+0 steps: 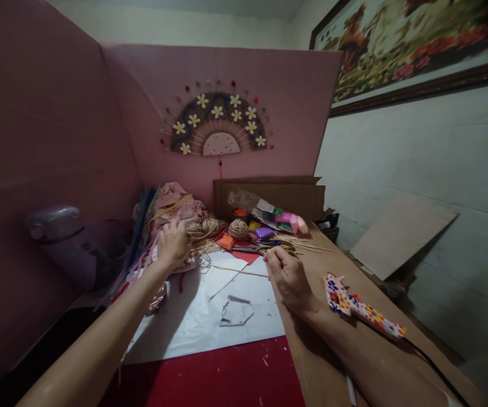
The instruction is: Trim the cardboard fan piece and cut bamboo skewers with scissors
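Nearest, a red surface (227, 376) runs along the bottom edge, with a brown board (311, 367) beside it on the right and a white paper sheet (184, 325) just beyond. On the board lies a glue gun (365, 310) wrapped in flowered paper, just beside the right forearm, its black cord trailing back.

Further on, a thin stick (239, 272) lies across the paper. Behind it is a crowded heap: scissors (247, 247), a twine ball (238, 227), a clear bag of coloured pieces (271, 216), loose raffia (205, 234), a pink cloth (178, 199) and a sheaf of coloured strips (141, 229). A cardboard box (281, 195) stands behind the heap. A flowered fan (218, 125) is pinned on the pink partition (57, 113) at the back.

The right hand (289, 278) rests on the board's edge, its fingers curled loosely in. The stick's end reaches its knuckles, but whether they pinch it cannot be told.

The left hand (172, 242) is stretched farther out, into the raffia at the foot of the pink cloth and touching the strands. Its back faces the camera and hides the fingers, so how far they are closed, and on what, does not show.
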A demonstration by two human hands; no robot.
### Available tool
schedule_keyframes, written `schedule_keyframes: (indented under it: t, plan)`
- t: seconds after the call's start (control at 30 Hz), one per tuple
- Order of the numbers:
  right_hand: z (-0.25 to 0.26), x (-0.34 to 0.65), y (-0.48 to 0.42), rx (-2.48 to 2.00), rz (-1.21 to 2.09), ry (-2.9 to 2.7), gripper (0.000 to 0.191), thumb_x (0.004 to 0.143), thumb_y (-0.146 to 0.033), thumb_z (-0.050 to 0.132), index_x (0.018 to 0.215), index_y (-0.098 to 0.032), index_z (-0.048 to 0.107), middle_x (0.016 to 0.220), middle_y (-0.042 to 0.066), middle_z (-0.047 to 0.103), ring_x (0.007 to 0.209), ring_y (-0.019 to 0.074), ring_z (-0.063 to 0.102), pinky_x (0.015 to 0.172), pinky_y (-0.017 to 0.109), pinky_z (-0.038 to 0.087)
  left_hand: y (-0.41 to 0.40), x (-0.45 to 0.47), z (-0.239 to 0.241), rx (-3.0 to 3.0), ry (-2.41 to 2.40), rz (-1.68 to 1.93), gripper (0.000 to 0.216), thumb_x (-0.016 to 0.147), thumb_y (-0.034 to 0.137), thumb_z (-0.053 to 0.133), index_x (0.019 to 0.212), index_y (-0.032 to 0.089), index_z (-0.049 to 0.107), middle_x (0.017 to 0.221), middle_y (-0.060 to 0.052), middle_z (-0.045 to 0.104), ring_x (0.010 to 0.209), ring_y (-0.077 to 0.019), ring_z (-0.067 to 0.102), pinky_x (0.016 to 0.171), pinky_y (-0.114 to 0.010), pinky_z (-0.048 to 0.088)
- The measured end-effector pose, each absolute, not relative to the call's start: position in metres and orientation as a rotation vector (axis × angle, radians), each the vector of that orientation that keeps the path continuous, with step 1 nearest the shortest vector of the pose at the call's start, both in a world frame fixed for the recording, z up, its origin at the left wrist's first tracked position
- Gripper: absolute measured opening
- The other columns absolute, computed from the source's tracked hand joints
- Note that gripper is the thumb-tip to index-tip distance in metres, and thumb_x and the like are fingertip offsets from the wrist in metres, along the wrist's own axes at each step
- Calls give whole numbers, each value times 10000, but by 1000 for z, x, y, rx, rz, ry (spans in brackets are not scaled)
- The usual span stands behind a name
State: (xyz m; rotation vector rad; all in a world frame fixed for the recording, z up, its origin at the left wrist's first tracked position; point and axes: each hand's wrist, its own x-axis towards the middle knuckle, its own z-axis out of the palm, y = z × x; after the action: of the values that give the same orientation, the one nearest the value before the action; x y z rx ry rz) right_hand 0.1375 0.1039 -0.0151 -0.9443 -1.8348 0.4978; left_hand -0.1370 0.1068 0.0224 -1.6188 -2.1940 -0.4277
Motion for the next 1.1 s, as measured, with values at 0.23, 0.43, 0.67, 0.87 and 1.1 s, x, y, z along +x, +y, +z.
schedule_keyframes:
  t: [0.23,0.43,0.67,0.87,1.1]
  plan:
    - [-17,138,103,-913,351,-1915,297,920,-306,395,686,-173,522,584,5,493,559,122,468,569,242,304,156,-148,10,-1841,-2218,-288,485,735,300,563,1211,216,522,1167,-159,531,1054,-327,509,837,-398,402]
    - [-15,137,101,-846,259,-1933,301,915,-257,410,633,-171,468,570,-5,478,536,103,454,550,234,297,188,-153,22,-1928,-2142,-502,485,678,231,568,1163,207,559,1074,-104,561,977,-253,571,809,-317,447]
    - [-17,137,99,-844,170,-1977,288,904,-234,434,634,-153,496,559,-11,451,524,94,415,539,237,273,242,-147,32,-1986,-2033,-597,534,741,226,521,1274,218,484,1182,-106,516,1015,-224,570,844,-286,443]
    - [-20,137,102,-862,219,-1970,311,910,-229,418,619,-152,493,553,-11,451,512,89,414,534,237,276,257,-156,26,-2058,-2049,-490,459,776,175,480,1226,231,552,1178,-92,611,1031,-219,581,822,-263,440]
    - [-22,137,101,-865,221,-2011,306,906,-241,427,624,-149,500,562,-4,445,535,100,408,549,242,275,239,-148,51,-2001,-2147,-390,284,779,306,463,923,263,704,930,-65,708,882,-231,638,724,-266,446]
